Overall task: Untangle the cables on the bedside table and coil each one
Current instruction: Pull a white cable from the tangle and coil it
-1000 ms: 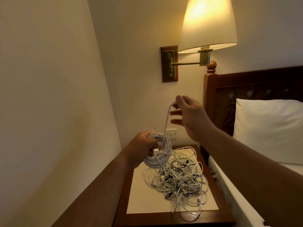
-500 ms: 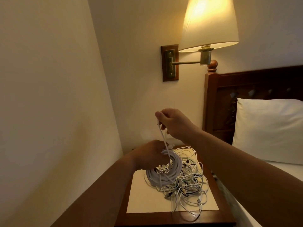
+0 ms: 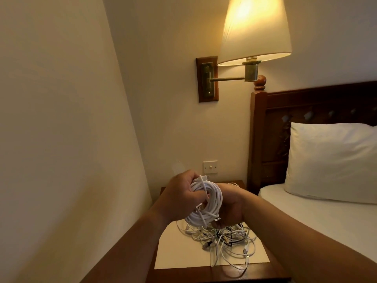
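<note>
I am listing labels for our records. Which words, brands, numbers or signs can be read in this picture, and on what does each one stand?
No text can be read anywhere in this picture.
On the switch: plain white, no marking shows.
On the lamp plate: no lettering shows.
On the coil: no print shows.
On the plugs: too small to tell.
</note>
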